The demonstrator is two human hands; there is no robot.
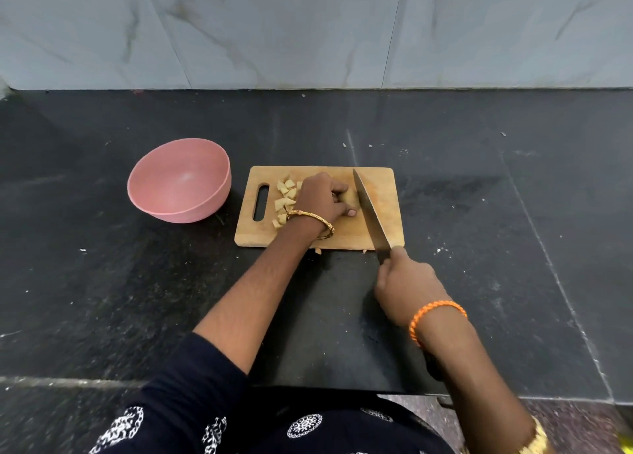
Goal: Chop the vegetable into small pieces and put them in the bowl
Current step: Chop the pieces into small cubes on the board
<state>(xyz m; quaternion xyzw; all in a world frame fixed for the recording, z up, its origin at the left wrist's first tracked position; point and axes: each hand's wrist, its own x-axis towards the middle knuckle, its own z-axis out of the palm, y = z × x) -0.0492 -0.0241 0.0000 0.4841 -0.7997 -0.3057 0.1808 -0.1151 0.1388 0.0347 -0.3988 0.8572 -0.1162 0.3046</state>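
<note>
On the dark stone surface lies a rectangular wooden cutting board. Over its middle, the left hand curls its fingers around a pale uncut vegetable chunk. The right hand has a closed grip on the handle of a long steel knife, whose blade lies just right of the chunk. Small pale cut pieces lie at the left side of the board. A round pink plastic bowl stands just left of the board.

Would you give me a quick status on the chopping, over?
Left hand holding vegetable on board; right hand gripping knife, blade beside it. Cut pieces piled on board. Pink bowl empty. Nothing in the way.
</note>
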